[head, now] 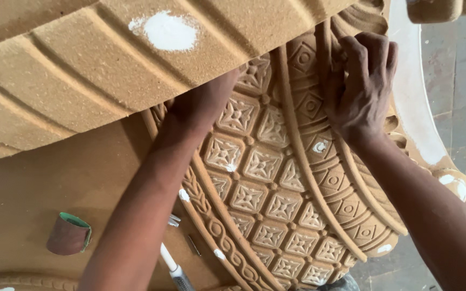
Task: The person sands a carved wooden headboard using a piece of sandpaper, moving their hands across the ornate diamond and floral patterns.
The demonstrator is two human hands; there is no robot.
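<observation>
A carved brown panel (pixel 265 178) with square flower tiles and braided borders lies in front of me. My left hand (pixel 203 102) reaches onto its upper part, where its fingers are hidden under a large ribbed moulding (pixel 82 70) that overhangs the panel. My right hand (pixel 360 81) rests on a curved carved band near the top. Its fingers are bent and the tips press on the carving. Whether anything lies under those fingertips is not visible. Small white filler spots (pixel 319 146) dot the panel.
A roll of brown sandpaper with a green edge (pixel 68 234) lies on the flat brown board at lower left. A white-handled tool (pixel 172 267) and small metal bits (pixel 175 220) lie beside the panel. Grey floor (pixel 459 81) shows at right.
</observation>
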